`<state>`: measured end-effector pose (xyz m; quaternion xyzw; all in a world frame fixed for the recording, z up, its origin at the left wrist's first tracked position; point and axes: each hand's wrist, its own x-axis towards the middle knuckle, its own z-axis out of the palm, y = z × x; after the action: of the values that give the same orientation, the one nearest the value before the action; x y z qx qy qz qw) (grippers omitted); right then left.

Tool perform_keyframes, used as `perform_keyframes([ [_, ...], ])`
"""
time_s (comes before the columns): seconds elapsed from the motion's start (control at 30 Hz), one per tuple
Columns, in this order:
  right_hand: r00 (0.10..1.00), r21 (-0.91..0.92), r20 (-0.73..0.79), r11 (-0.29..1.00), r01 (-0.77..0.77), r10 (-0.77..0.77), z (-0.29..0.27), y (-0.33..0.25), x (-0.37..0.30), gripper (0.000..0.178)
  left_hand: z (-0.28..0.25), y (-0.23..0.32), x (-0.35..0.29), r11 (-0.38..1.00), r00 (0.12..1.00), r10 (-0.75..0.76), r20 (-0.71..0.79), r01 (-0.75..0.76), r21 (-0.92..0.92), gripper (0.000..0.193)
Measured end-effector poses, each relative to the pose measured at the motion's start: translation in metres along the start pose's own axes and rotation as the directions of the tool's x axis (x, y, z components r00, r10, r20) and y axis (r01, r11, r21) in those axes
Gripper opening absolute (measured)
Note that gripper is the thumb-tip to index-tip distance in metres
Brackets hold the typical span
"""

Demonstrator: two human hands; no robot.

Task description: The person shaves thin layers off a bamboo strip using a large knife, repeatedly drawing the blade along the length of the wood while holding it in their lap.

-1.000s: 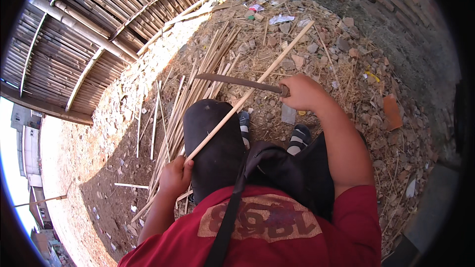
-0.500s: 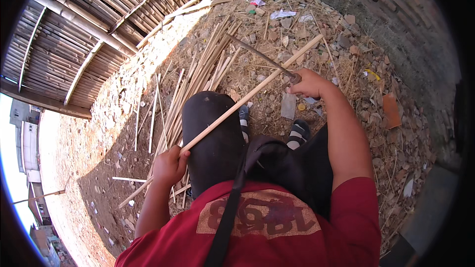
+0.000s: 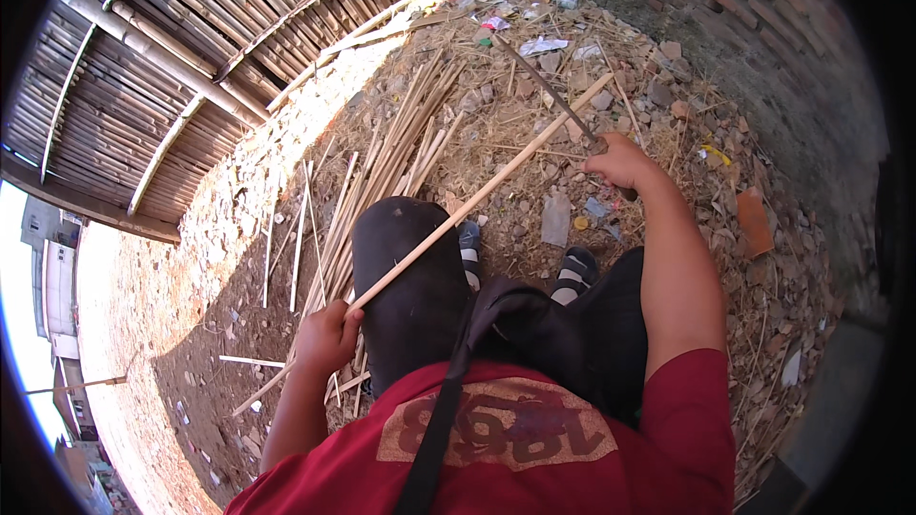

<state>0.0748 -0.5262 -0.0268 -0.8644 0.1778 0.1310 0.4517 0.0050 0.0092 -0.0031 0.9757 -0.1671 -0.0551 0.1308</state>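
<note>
My left hand [image 3: 326, 339] is closed round the lower end of a long pale bamboo strip [image 3: 482, 193]. The strip slants up to the right across my dark-clad left knee [image 3: 403, 238]. In my right hand [image 3: 622, 166] is the handle of a long knife with a narrow, dark blade [image 3: 548, 91], pointing away and to the left. The blade crosses the strip near its far end; whether they touch I cannot tell. Beyond my left knee lies a loose bundle of bamboo strips [image 3: 382, 162] on the ground.
A slatted bamboo structure [image 3: 172, 67] occupies the upper left. A brick wall [image 3: 763, 29] runs along the right. Rubble, dry straw and litter cover the ground [image 3: 515, 124], with a broken orange tile [image 3: 754, 222] at right. Below my knees show my strapped shoes [image 3: 575, 272].
My right hand has moved slightly right and down, away from the strip. The knife has turned, its tip now farther away and more to the right. My left hand keeps hold of the strip.
</note>
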Motion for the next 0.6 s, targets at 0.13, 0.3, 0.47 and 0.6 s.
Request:
perform_keyframes([
  [0.13,0.952,-0.224,0.071,0.925,0.305,-0.297,0.040,-0.016,-0.004,0.022,0.004,-0.008,-0.001,0.999,0.999,0.028,-0.017,-0.028,0.020,0.039],
  [0.3,0.994,0.169,0.102,0.984,-0.051,0.034,0.012,0.004,0.004,0.019,0.006,-0.004,-0.003,1.000,1.000,0.000,-0.027,0.001,0.016,0.039],
  [0.47,0.913,-0.261,-0.096,0.895,0.362,-0.397,0.043,0.001,-0.001,0.019,-0.007,0.002,0.000,0.999,1.000,0.005,0.019,-0.004,-0.040,0.040],
  [0.6,0.926,-0.059,0.224,0.944,0.325,-0.305,0.017,-0.002,-0.001,0.026,0.013,-0.014,0.005,0.987,1.000,0.028,-0.001,-0.028,-0.155,0.042],
])
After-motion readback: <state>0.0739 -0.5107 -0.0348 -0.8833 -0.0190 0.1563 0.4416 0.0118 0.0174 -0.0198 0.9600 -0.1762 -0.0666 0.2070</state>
